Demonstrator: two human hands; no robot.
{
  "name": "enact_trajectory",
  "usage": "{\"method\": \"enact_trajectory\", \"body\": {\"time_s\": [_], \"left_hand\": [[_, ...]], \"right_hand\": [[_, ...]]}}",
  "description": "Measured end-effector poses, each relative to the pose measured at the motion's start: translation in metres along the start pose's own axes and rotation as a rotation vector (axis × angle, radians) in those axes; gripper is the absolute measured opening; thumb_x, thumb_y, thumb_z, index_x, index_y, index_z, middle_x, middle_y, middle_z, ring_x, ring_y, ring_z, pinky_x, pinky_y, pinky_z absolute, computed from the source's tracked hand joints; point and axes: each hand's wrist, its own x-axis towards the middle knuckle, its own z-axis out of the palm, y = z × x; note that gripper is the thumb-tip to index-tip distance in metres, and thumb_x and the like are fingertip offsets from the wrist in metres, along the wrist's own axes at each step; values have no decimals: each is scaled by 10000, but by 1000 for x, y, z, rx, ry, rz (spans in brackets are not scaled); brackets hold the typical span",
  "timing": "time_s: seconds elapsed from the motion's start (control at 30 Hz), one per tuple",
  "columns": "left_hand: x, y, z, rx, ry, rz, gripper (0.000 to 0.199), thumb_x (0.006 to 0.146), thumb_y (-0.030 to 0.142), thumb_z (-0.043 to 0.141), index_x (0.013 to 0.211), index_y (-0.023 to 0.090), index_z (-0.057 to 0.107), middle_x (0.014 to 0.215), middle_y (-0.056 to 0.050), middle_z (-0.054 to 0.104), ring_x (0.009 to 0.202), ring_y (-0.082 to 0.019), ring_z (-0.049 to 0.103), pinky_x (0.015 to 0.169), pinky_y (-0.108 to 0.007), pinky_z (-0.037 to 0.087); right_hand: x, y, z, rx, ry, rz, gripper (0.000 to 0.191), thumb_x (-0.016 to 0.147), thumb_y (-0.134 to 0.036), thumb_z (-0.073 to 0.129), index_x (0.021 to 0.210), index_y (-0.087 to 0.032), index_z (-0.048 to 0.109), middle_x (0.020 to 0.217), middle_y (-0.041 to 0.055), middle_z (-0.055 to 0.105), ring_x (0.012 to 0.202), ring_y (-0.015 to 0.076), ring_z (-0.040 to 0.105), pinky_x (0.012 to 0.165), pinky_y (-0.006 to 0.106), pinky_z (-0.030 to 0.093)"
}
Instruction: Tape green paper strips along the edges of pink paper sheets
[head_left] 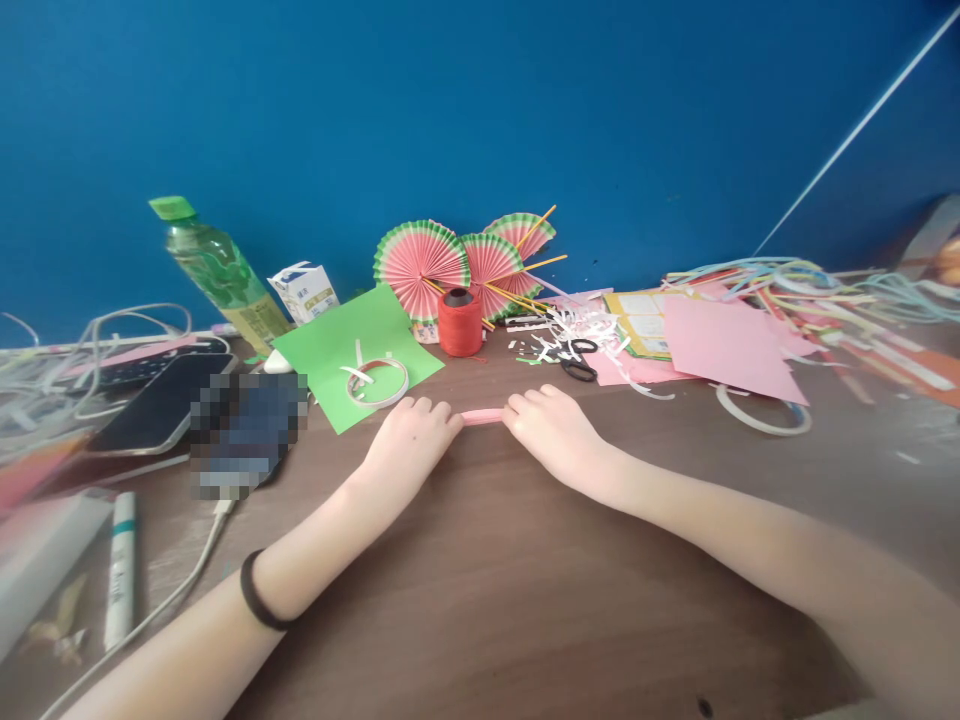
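Note:
Between my two hands, low over the brown table, is a narrow folded strip of pink paper point(482, 416). My left hand point(415, 440) closes round its left end, and my right hand point(551, 437) grips the right end. Only the middle of the strip shows; my fingers hide both ends. Just behind it stands a spool of red thread point(460, 328). Left of my left hand, a roll of white tape point(377, 384) lies on a green paper sheet point(337, 335). Black-handled scissors point(579, 362) rest behind my right hand beside white paper scraps point(559, 335).
Pleated watermelon-coloured paper fans point(422, 265) lean by the blue wall. At left are a green bottle point(217, 265), a small carton point(304, 292), phones point(161, 405), a charging cable point(187, 575) and a marker point(120, 570). At right lie pink sheets point(724, 345) and coloured strips point(810, 280).

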Motion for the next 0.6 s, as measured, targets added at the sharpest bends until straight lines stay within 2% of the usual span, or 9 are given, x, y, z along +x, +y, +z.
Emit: {"method": "enact_trajectory", "body": {"time_s": [0.17,0.27,0.37,0.43,0.5,0.6], "left_hand": [[-3,14,-7,-16,-113,-107,266,768,-43,423,928,103,576,825,-104,609,751,-230,611,603,-307,412],[-3,24,-5,-4,-147,-161,298,748,-80,389,907,82,583,828,-122,607,762,-237,623,603,-295,416],[-3,34,6,46,-105,-218,368,755,-103,323,956,55,587,870,-154,605,788,-244,626,606,-293,421],[-4,39,16,79,-56,-254,447,763,-104,297,1103,44,548,926,-182,602,813,-255,625,618,-306,433],[-4,42,24,84,-7,-276,542,761,-102,301,1244,81,464,983,-193,593,858,-269,617,649,-331,445],[-4,43,29,64,27,-277,593,763,-86,311,1308,126,413,1009,-190,585,909,-281,598,679,-356,452]], "right_hand": [[-3,-6,2,-40,-9,6,227,785,19,484,852,-108,661,802,101,659,740,187,589,645,306,315],[-5,-11,9,-72,27,10,253,782,45,461,842,-89,668,770,119,657,724,188,587,642,309,332],[-6,-18,16,-119,81,15,265,774,59,443,836,-61,671,790,155,651,716,196,583,631,317,348],[-7,-22,21,-160,112,20,274,770,57,437,880,-36,670,833,181,651,730,207,587,644,330,360],[-8,-25,24,-188,157,24,316,780,41,430,1010,-9,641,853,195,652,763,224,597,672,346,370],[-9,-27,27,-218,213,27,420,809,14,402,1208,-11,532,872,197,654,829,245,602,692,358,374]]}}
